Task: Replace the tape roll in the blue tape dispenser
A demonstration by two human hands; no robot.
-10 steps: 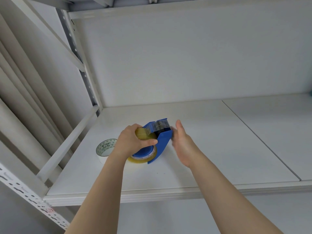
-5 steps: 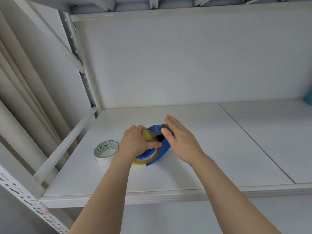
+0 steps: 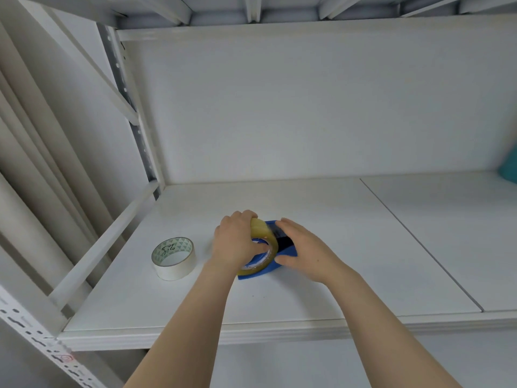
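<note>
The blue tape dispenser [image 3: 282, 249] stands on the white shelf [image 3: 321, 275], with a yellowish clear tape roll [image 3: 263, 233] seated on its blue hub. My left hand [image 3: 236, 242] grips that roll from the left, thumb across the hub. My right hand [image 3: 303, 247] covers the dispenser from the right, fingers over its top and thumb curled against its lower side. A white tape roll [image 3: 173, 257] with a green-patterned core lies flat on the shelf, to the left of my left hand.
The shelf has a back wall and a slanted metal brace [image 3: 103, 242] on its left side. A seam [image 3: 419, 242] splits the shelf board to the right. Something teal [image 3: 509, 166] shows at the far right edge.
My right hand has moved from beside the dispenser onto it, closing over its top and side. My left hand stays on the yellowish roll.
</note>
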